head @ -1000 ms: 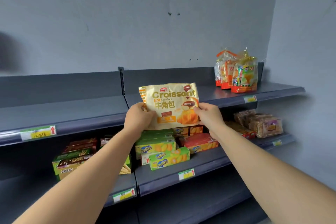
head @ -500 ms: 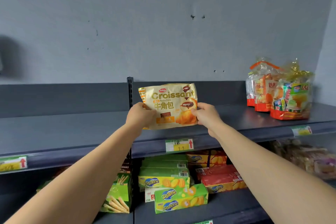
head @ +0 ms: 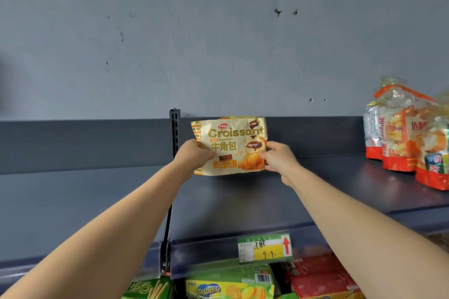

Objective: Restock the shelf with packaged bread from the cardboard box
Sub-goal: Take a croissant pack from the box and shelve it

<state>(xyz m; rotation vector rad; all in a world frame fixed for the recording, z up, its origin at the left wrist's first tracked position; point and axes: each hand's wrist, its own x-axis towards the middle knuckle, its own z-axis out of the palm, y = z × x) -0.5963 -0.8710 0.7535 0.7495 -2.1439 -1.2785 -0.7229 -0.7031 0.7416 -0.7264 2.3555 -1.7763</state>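
A glossy, crinkled plastic croissant bag point(head: 230, 145) is seen at centre. The shelf point(head: 97, 201) is of matt, smooth painted metal. Clear shiny film wraps the bread packs point(head: 398, 133) at right. The price label point(head: 264, 247) looks papery.

both hands, left hand point(head: 194, 156) and right hand point(head: 279, 158), hold a croissant bag point(head: 230, 145) upright over the dark shelf point(head: 315, 192) in the middle of the frame.
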